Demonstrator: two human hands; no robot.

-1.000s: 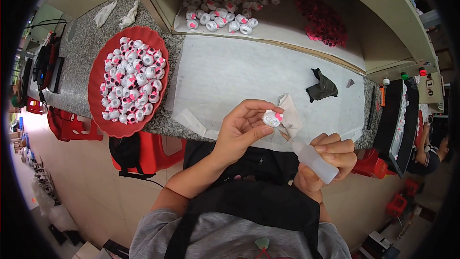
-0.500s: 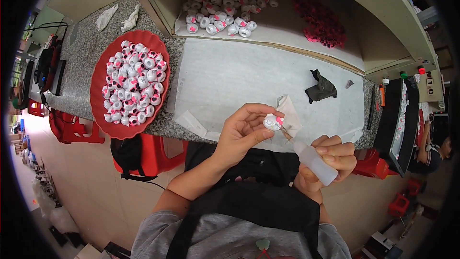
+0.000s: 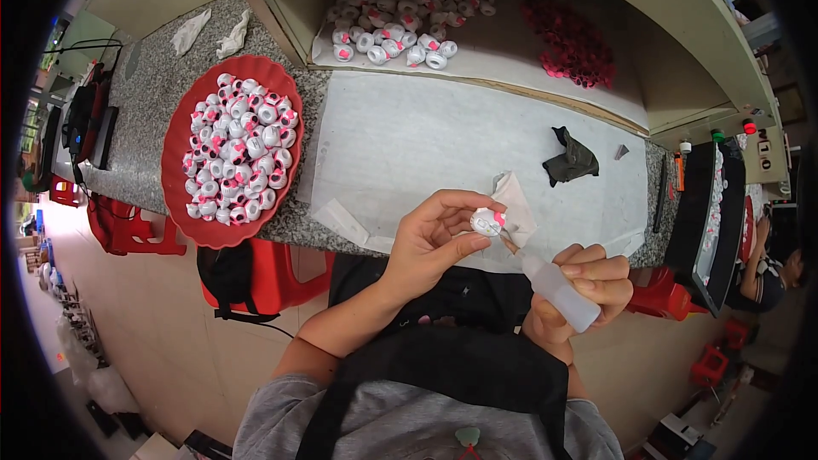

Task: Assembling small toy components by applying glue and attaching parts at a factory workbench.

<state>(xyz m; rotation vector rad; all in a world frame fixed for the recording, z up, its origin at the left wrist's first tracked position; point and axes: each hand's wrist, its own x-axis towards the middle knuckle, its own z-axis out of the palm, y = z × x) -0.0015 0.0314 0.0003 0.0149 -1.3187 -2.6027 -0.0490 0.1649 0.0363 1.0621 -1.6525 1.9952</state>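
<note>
Between the thumb and fingers of my left hand is a small round white piece with a pink bow-like patch, shaped like a tiny cat head. My right hand grips a translucent white squeeze bottle, tilted so its thin nozzle points up and left. The nozzle tip is at or very near the piece's lower right side; contact cannot be made out. Behind the piece, a crumpled white cloth lies on the white paper sheet.
To the left, a red scalloped tray is heaped with similar white pieces. More white pieces and a pile of dark pink parts fill the shelf behind. A black cloth lies right. Red stools stand below; another person sits far right.
The white piece has turned slightly in my left fingers, showing more of its front. The bottle has barely shifted in my right hand.
</note>
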